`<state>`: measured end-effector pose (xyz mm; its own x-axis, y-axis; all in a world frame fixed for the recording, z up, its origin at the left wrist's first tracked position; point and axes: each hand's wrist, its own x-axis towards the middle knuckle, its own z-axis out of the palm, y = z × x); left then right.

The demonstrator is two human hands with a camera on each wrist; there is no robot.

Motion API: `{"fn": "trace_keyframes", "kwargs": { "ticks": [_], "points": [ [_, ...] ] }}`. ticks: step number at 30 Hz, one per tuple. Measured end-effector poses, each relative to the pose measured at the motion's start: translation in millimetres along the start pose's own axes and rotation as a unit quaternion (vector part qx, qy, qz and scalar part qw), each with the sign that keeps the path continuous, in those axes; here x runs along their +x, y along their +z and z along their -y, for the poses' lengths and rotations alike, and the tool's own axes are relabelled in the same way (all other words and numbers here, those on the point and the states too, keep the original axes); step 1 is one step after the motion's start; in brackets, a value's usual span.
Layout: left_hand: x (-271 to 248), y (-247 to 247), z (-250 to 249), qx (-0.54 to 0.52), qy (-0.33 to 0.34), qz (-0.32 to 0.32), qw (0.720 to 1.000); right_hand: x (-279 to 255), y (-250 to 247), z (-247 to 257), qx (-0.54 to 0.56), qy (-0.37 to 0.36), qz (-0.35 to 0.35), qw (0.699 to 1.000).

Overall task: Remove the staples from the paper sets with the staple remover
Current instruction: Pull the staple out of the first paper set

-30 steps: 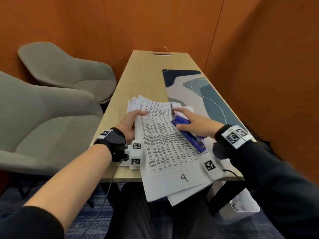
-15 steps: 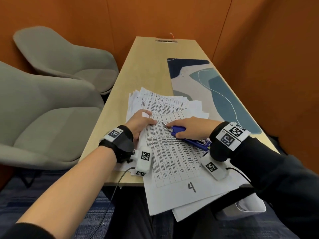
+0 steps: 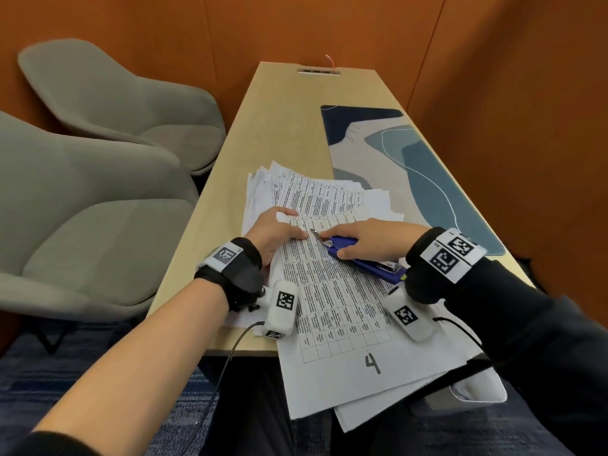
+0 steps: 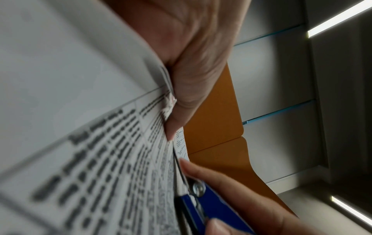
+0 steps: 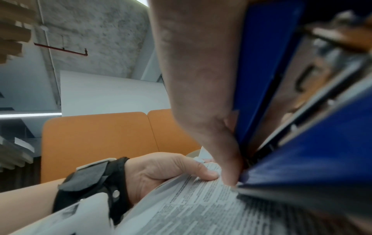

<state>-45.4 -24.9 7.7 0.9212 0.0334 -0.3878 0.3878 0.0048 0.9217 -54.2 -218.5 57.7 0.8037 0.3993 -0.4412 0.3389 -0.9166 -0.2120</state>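
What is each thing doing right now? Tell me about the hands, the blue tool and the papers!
left hand: holds down the top paper set's corner, thumb on top.
right hand: grips the blue tool, index finger stretched along it.
blue staple remover: lies low on the page, metal tip beside the left thumb.
top paper set: marked 4, overhangs the table edge.
paper pile: fanned out underneath.

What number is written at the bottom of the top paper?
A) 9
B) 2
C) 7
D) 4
D: a handwritten 4 sits below the printed table on the top paper, near the table edge.
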Motion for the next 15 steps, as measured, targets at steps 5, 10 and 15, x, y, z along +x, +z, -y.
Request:
{"fn": "trace_keyframes", "kwargs": {
  "ticks": [5,10,15],
  "points": [
    [1.3,-0.5,-1.2,0.009,-0.011,0.015,1.0,-5.5,0.8,-4.9,-0.002,-0.004,0.003,1.0],
    [1.2,-2.6,-3.4,0.018,-0.024,0.03,0.999,-6.3,-3.5,-4.2,-0.011,-0.014,0.013,1.0],
    [1.7,-2.8,-4.8,0.021,-0.032,0.036,0.999,-4.1,1.2,0.9,-0.021,-0.012,0.012,1.0]
  ]
}}
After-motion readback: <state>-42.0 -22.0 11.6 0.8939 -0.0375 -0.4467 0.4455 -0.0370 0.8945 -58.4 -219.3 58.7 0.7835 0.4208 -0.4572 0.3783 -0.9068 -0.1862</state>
